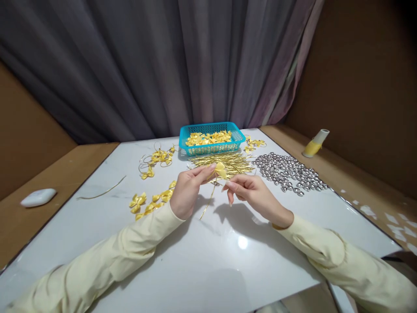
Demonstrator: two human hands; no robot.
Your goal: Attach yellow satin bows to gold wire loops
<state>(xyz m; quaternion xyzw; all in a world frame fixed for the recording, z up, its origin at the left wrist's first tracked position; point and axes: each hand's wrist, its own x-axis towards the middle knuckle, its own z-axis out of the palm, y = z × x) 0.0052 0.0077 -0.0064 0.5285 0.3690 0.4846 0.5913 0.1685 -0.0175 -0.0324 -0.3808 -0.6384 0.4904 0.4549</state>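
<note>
Between the thumb and fingers of my left hand (189, 187) is a yellow ribbon bow (220, 170), held up above the table. A gold twist tie (206, 207) hangs below the bow, its lower end slanting down to the left. Something small and silvery (216, 184), perhaps a bell, shows on the tie just under the bow. My right hand (249, 190) is closed in a pinch at the right side of the tie, with thumb and index finger together. Beyond both hands lies a pile of gold twist ties (233, 163).
A blue basket (212, 151) holds yellow bows at the back. Silver bells (286, 171) are spread at right. Loose bows (153, 203) and looped bows (161, 156) lie at left, near a single tie (102, 191). A yellow thread cone (315, 144) and white mouse-like object (38, 198) flank the table.
</note>
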